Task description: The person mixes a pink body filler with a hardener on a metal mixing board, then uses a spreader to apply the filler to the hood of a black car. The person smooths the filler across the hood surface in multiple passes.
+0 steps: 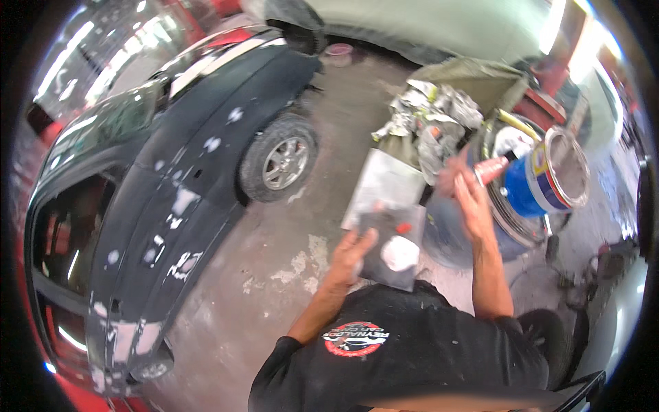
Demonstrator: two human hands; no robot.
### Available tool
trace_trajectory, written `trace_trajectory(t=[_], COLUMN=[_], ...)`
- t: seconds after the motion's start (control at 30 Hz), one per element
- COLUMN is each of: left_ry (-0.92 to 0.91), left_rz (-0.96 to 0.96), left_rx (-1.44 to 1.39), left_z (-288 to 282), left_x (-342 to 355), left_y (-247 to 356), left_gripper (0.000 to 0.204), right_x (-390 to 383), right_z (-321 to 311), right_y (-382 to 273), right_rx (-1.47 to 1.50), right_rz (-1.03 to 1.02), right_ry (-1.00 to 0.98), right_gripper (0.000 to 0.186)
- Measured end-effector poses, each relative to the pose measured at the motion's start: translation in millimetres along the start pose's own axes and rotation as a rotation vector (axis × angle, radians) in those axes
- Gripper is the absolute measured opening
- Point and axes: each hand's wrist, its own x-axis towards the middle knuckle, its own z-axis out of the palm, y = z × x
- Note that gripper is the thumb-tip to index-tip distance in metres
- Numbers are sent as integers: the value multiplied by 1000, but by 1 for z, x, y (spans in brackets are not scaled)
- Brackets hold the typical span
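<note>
My left hand (353, 250) grips a dark flat board (382, 268) bearing a white blob of paste (399, 254) and a small red dab (403, 227). My right hand (468, 192), partly blurred, is closed on a red tube (491, 170) with a dark end, beside a blue and white can (532, 185). The can sits atop a dark drum (449, 233), along with other items. A white sheet (374, 178) lies just beyond the board, next to crumpled paper (429, 113) on olive cloth.
A black car body (147, 226) with pale patches fills the left, its wheel (278, 161) facing the concrete floor (268, 268). A covered vehicle (425, 24) stands behind, near a small pink tub (338, 53). A red metal stand (539, 103) is at upper right, cables at lower right.
</note>
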Motion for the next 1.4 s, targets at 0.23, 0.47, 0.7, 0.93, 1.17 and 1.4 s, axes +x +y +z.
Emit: trace_trajectory(t=[0.23, 0.47, 0.7, 0.93, 1.17, 1.4], left_ry=[-96, -136, 334, 299, 181, 264], left_rz=[-243, -283, -62, 434, 424, 373], left_rx=[-51, -140, -254, 57, 521, 848], left_z=[-1, -15, -50, -54, -12, 4], left_x=[26, 21, 7, -2, -13, -17], left_y=[-30, -42, -16, 10, 13, 13], left_gripper=[55, 51, 41, 39, 38, 44], right_x=[-5, 1, 19, -43, -43, -57], right_z=[46, 47, -5, 46, 71, 91], right_y=[24, 49, 31, -17, -44, -17], right_rx=[949, 548, 571, -340, -860, -597], right_rz=[618, 423, 289, -383, -754, -568], right_ry=[-223, -111, 329, -101, -265, -453], right_gripper=[56, 43, 44, 54, 59, 56])
